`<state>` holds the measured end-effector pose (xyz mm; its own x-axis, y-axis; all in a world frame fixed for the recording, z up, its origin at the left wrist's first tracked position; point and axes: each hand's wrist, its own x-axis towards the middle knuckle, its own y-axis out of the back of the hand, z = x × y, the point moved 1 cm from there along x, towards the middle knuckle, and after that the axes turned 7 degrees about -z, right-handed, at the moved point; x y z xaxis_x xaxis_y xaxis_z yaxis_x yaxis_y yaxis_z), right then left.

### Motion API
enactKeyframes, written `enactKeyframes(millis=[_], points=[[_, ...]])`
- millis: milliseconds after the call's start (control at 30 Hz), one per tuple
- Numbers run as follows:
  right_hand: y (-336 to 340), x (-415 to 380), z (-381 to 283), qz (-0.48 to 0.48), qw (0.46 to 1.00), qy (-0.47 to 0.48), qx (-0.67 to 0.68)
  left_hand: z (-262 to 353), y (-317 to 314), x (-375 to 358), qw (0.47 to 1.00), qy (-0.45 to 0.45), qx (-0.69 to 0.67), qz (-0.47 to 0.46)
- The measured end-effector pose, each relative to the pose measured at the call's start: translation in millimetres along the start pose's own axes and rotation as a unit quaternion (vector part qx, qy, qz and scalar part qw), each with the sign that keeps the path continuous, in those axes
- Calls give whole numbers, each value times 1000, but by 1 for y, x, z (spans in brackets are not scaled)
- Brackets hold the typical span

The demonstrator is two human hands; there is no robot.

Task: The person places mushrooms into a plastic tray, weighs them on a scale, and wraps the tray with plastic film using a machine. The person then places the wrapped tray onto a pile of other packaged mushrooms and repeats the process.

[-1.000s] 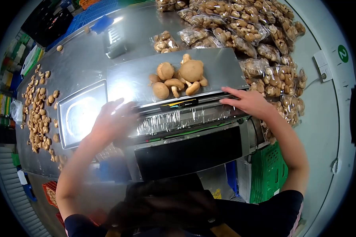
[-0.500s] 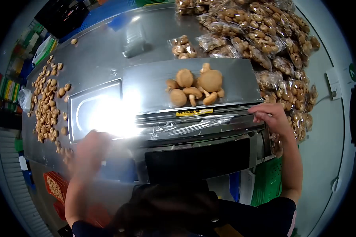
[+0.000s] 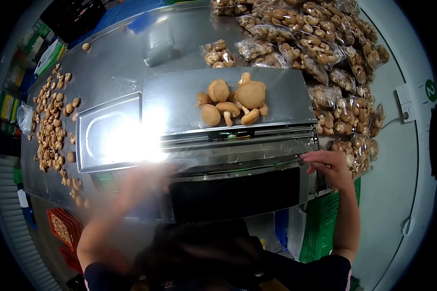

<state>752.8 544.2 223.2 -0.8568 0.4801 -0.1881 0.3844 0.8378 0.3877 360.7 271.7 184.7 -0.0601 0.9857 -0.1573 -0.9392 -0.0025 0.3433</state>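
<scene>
A sheet of clear plastic film point(image 3: 247, 150) stretches across the front of a metal wrapping machine. At its right end my right hand point(image 3: 331, 167) is closed, fingers and thumb together on the film's edge. My left hand point(image 3: 143, 184) is smeared by motion at the film's left end, in front of the tray's near edge, and its fingers cannot be made out. Behind the film, several brown shiitake mushrooms point(image 3: 251, 94) lie in a loose cluster on the machine's flat metal plate point(image 3: 286, 97).
A shiny metal tray point(image 3: 85, 131) reflects bright glare left of the plate. Loose mushrooms point(image 3: 51, 133) cover the table's left end. Bagged mushrooms point(image 3: 320, 48) are piled at the right, with a single bag point(image 3: 217, 54) behind the plate. Red crates point(image 3: 65, 228) stand at lower left.
Both hands have moved nearer my body, the left also to the right, and the film has come forward with them. The slot behind it shows more. The mushroom cluster stays on the plate.
</scene>
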Motion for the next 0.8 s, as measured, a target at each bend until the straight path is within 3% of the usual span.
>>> enactKeyframes(millis=[33, 100, 200, 233, 267, 300, 333, 367, 400, 433, 467, 533, 567, 633, 700, 767, 800], points=[[1, 0, -2, 12, 1000, 7, -11, 7, -1, -3, 999, 36, 40, -2], [8, 1, -17, 38, 998, 25, -37, 24, 9, -4, 995, -96, -13, 28], [41, 10, -56, 63, 986, 136, -75, 36, 42, -8, 971, -167, -21, 169], [47, 20, -67, 146, 971, 179, -58, 69, 44, 15, 933, -275, -100, 208], [49, 37, -77, 227, 948, 219, -39, 83, 60, 31, 916, -329, -90, 211], [51, 62, -86, 299, 921, 242, -62, 78, 79, 47, 884, -350, -201, 238], [56, 93, -93, 368, 888, 262, -85, 76, 93, 77, 874, -371, -160, 270], [60, 129, -88, 342, 883, 307, -90, 72, 99, 114, 890, -339, -93, 290], [54, 158, -73, 309, 909, 223, -168, 61, 94, 155, 904, -279, -86, 312], [47, 187, -58, 263, 919, 144, -254, 46, 87, 182, 928, -207, 16, 309], [36, 216, -26, 226, 894, 137, -362, -17, 91, 222, 964, -109, 24, 242], [33, 247, 47, 60, 947, 78, -306, -41, 54, 229, 983, -34, 126, 129], [18, 227, 35, 41, 942, 5, -332, -23, 41, 212, 963, -11, 260, 73], [18, 204, 32, 22, 945, 92, -314, -15, 29, 193, 969, -48, 231, 80], [18, 183, 13, -27, 974, 13, -224, -19, 22, 183, 995, -26, 54, 75], [11, 157, -11, -25, 994, -25, -105, 5, 12, 164, 991, 90, 85, 58], [-3, 138, -21, -5, 999, -27, -32, 24, 6, 149, 986, 91, 134, 39]])
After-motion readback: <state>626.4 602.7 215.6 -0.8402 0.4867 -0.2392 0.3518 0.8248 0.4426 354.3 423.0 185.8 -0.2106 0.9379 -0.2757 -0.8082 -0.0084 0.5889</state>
